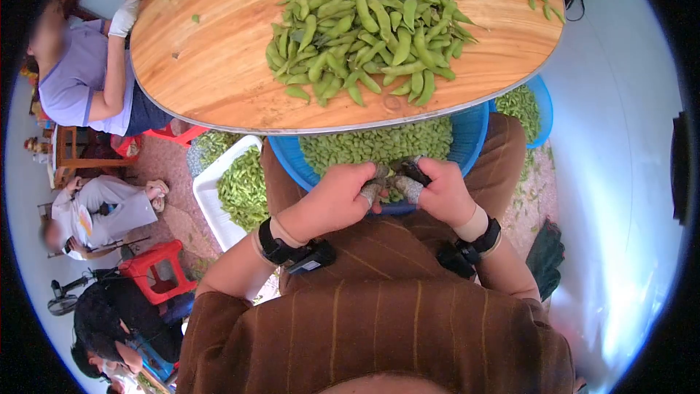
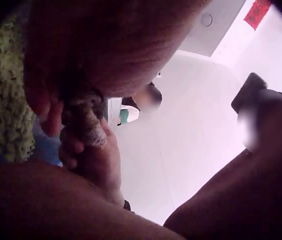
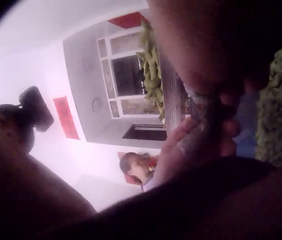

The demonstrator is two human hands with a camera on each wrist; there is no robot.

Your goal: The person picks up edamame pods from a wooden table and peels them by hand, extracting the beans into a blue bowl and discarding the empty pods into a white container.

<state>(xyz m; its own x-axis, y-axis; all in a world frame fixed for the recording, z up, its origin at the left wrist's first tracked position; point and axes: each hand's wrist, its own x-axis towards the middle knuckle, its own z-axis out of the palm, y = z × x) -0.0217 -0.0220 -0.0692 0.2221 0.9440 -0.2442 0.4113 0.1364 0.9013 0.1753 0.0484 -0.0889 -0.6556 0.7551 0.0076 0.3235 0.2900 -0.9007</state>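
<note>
Over a blue basin (image 1: 475, 147) of shelled green beans (image 1: 379, 144), my two hands meet fingertip to fingertip. The left hand (image 1: 339, 191) and the right hand (image 1: 446, 193) both have curled fingers and pinch an edamame pod (image 1: 391, 172), mostly hidden by the fingers. Grey, worn wrapping covers both thumbs; in the left wrist view the wrapped thumb (image 2: 95, 134) of the right hand shows close to the left fingers. Just beyond the basin, a large heap of unshelled edamame pods (image 1: 364, 33) lies on the round wooden table (image 1: 211, 66).
The table's metal-rimmed edge overhangs the basin. A white tray (image 1: 206, 191) of pods stands on the floor at left, and another blue tub (image 1: 543, 113) at right. Nearby are a seated person (image 1: 87, 91) wearing a white glove and a red stool (image 1: 157, 271).
</note>
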